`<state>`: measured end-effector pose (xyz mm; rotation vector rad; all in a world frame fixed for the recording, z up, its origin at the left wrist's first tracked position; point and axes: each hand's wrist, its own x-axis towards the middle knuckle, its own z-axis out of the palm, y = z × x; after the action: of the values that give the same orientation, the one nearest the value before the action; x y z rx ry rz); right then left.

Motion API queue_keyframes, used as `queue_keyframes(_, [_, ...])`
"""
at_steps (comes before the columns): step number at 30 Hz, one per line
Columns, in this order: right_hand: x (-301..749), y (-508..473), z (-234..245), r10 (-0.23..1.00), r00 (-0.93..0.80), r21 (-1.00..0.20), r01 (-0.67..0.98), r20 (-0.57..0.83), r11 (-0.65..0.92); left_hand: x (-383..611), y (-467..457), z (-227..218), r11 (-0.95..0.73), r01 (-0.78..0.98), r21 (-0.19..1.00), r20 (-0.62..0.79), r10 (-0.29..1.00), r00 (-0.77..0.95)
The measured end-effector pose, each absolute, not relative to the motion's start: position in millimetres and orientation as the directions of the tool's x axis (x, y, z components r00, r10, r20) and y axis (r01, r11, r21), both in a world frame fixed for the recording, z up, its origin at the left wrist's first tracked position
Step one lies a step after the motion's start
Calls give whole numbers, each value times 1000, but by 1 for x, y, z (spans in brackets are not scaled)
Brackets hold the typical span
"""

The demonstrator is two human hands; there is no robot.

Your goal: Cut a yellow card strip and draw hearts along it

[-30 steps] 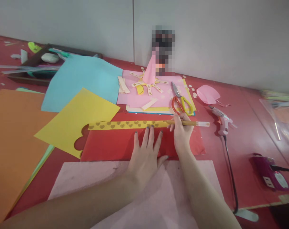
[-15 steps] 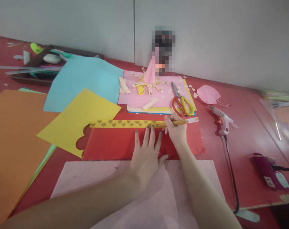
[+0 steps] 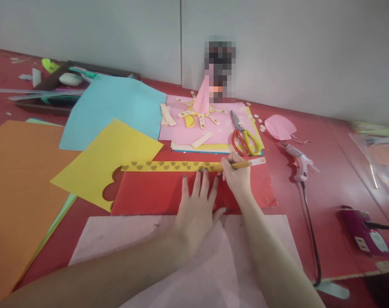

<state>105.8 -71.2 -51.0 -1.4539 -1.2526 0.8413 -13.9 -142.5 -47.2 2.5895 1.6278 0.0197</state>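
A yellow paper strip [image 3: 158, 166] bearing a row of brownish hearts lies along the upper part of a red sheet [image 3: 149, 192]. My left hand [image 3: 197, 205] is spread flat on that sheet, its fingertips pressing the strip's lower edge. In my right hand [image 3: 236, 175] is a gold-brown pen [image 3: 242, 164] with a clear end, its tip at the strip near the right end of the hearts. The fingers of the right hand hide the strip's right end. Below both hands is a pale pink sheet [image 3: 117, 239].
Scissors [image 3: 242, 134] lie on stacked papers behind the right hand, beside a pink paper cone [image 3: 202, 98]. A glue gun [image 3: 300, 162] with a cord rests to the right, near a purple power socket [image 3: 363, 233]. Yellow [image 3: 107, 158], blue [image 3: 117, 107] and orange [image 3: 24, 184] sheets spread leftward.
The pen's clear end has shifted very slightly left as the right hand moves a little. My left hand stays in place on the strip.
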Motion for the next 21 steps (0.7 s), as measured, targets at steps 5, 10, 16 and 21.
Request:
queue_keyframes(5, [108, -71, -52, 937, 319, -984, 147, 142, 99, -14, -143, -47, -435, 899, 57, -21, 900, 436])
queue_keyframes(10, [108, -72, -50, 889, 418, -978, 163, 186, 128, -12, -144, -46, -426, 905, 15, -40, 904, 426])
queue_keyframes(16, [106, -71, -51, 883, 426, -975, 181, 195, 128, -10, -144, -41, -386, 922, -6, -85, 919, 384])
queue_keyframes(21, [106, -72, -48, 896, 403, -974, 196, 185, 113, -11, -144, -41, -386, 922, -13, -91, 919, 383])
